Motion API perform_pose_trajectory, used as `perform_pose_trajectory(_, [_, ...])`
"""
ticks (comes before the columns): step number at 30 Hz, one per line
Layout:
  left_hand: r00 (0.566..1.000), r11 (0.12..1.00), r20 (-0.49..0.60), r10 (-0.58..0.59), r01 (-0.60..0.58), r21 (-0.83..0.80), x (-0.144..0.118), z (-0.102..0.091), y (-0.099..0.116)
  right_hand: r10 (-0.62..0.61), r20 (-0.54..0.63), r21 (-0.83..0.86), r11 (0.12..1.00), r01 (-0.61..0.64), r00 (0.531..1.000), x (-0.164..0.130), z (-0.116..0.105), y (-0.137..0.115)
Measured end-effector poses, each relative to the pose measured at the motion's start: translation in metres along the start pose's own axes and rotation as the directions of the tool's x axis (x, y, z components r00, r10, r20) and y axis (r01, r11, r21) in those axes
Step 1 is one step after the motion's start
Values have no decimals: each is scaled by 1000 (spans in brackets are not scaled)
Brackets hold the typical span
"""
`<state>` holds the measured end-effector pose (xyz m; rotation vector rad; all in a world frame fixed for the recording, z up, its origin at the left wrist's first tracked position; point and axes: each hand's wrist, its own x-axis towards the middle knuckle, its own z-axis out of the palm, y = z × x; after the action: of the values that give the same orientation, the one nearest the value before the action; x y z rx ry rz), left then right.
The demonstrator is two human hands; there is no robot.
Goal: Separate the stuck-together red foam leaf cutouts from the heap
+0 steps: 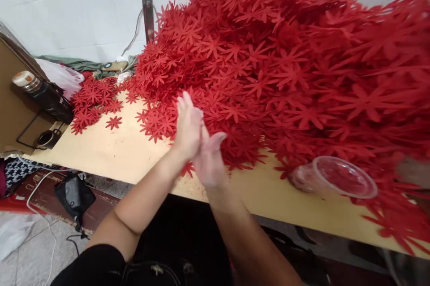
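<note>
My left hand (188, 127) and my right hand (208, 160) meet palm to palm above the table's front half. The fingers of my left hand are stretched out; on my right hand the thumb sticks out, while its fingers are partly hidden behind the left and a little blurred. I see nothing held between them. Just beyond and beneath the hands spreads a large heap of red flower-shaped cutouts (248, 80) with long narrow petals. A single red cutout (114, 122) lies apart to the left, near a smaller pile of red cutouts (92, 97).
A clear plastic tub (344, 178) lies tipped at the right front of the table (117, 151). At the far left stand a black flask (50, 100) and a dark ring-shaped holder (47, 139). A white plastic bag (62, 77) sits behind. Cables hang below the edge.
</note>
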<state>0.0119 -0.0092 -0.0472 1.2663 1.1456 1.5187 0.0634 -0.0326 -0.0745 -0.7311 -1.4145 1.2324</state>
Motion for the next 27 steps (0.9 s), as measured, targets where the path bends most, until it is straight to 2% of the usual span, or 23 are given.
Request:
perform_pose_trajectory(3, [977, 982, -137, -161, 145, -121, 21, -5, 4, 136, -12, 179, 975, -132, 991, -3, 5, -5])
perform_pose_trajectory(5, [954, 939, -150, -259, 212, -272, 29, -10, 7, 197, -24, 261, 948, -184, 980, 0, 8, -8])
perform_pose_trajectory(7, [936, 883, -139, -324, 246, -399, 31, -16, 10, 210, -63, 303, 936, -181, 976, 5, 10, -9])
perform_pose_trajectory(10, [940, 850, -128, -316, 221, -478, 27, -23, 13, 192, -166, 297, 945, -136, 967, 12, 9, -5])
perform_pose_trajectory(12, [957, 862, -122, -262, 176, -475, 20, -28, 12, 205, -226, 290, 947, -135, 952, 16, 5, 0])
perform_pose_trajectory(16, [982, 912, -72, -174, 133, -389, 5, -35, 8, 197, -272, 274, 954, -121, 942, 24, -5, 9])
perform_pose_trajectory(20, [982, 933, 21, -190, 187, -306, -6, -38, 4, 117, -328, 139, 987, -74, 938, 29, -13, 10])
perform_pose_trajectory(27, [978, 955, 33, -208, 211, -208, -1, -37, -4, 80, -354, -17, 996, -92, 932, 26, -20, 11])
